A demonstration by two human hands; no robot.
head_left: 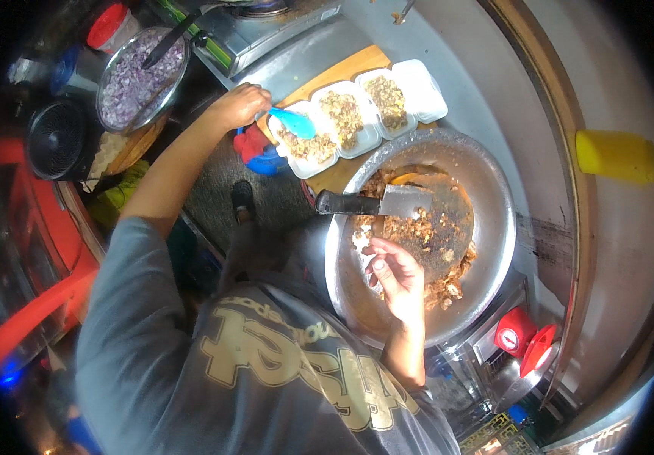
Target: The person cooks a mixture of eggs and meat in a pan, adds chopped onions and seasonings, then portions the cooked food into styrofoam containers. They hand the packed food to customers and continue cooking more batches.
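My left hand (242, 105) reaches to the upper left, shut on a blue plastic spoon (294, 122) whose bowl lies over the nearest of three white trays (297, 163) filled with chopped browned meat. My right hand (397, 277) hovers palm up, fingers loosely curled and holding nothing, over a large round metal pan (494, 227) that holds more chopped meat (425, 231). A cleaver (388, 202) with a black handle rests across the pan just above that hand.
The trays sit on a wooden board (342, 72). A steel bowl of chopped purple onion (139, 80) with a dark utensil stands upper left, beside a red-lidded jar (111, 23) and a black fan (58, 140). A yellow squeeze bottle (619, 155) lies right; red knobs (524, 339) lower right.
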